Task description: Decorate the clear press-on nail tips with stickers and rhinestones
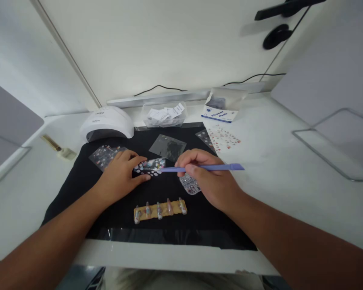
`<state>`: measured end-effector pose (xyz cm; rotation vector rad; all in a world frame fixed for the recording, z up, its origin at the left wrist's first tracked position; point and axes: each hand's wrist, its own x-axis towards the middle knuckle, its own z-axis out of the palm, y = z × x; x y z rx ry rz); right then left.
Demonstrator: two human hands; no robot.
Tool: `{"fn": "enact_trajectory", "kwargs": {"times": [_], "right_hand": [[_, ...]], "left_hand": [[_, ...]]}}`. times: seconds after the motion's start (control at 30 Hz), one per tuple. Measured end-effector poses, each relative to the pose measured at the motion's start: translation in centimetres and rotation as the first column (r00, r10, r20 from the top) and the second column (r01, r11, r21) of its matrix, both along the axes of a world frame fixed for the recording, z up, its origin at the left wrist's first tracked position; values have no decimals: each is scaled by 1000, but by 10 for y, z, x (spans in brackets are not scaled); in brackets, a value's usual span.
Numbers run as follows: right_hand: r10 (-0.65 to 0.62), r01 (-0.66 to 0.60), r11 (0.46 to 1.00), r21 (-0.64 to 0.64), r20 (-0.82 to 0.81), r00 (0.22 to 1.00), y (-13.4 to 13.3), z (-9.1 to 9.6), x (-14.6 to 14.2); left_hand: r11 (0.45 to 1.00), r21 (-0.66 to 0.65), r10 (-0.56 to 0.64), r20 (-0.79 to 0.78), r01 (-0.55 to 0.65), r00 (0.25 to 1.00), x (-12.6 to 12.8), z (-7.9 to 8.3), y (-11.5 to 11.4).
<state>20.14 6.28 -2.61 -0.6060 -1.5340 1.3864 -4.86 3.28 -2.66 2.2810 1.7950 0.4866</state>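
My left hand (pixel 121 176) lies on the black mat (pixel 109 217), fingers pinching the left end of a dark sticker sheet (pixel 153 166) with small white and coloured shapes. My right hand (pixel 207 177) is closed round a blue stick tool (pixel 205 168), held level, its left tip over the sticker sheet. Under the right hand peeks a clear sheet of small stickers (pixel 190 185). Nearer me on the mat sits a tan strip (pixel 160 210) carrying several false nails in a row.
A white nail lamp (pixel 107 123) stands at the mat's back left, a clear tub of paper bits (pixel 164 114) and an alcohol pads box (pixel 221 107) behind. More sticker sheets (pixel 222 138) lie on the right, a clear bag (pixel 167 147) mid-mat, a brush (pixel 58 148) left.
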Motion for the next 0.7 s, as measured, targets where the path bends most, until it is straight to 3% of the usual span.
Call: {"fn": "enact_trajectory", "kwargs": {"times": [0.37,0.47,0.6,0.7], "right_hand": [[196,-214,951,223,99,976,-17,11,-4],[180,-200,922,332,89,980,-19,13,-6],[151,-168,833,526,77,986,-19,15,-9],[136,-151,834,531,68,988,-20,13,-9]], "left_hand": [[996,-57,-53,250,69,967,5,15,-17],[991,-87,-72,274,99,959,6,17,-19],[985,-102,-102,291,137,951,6,21,-21],[987,-73,-111,310,140,944,6,21,-24]]}}
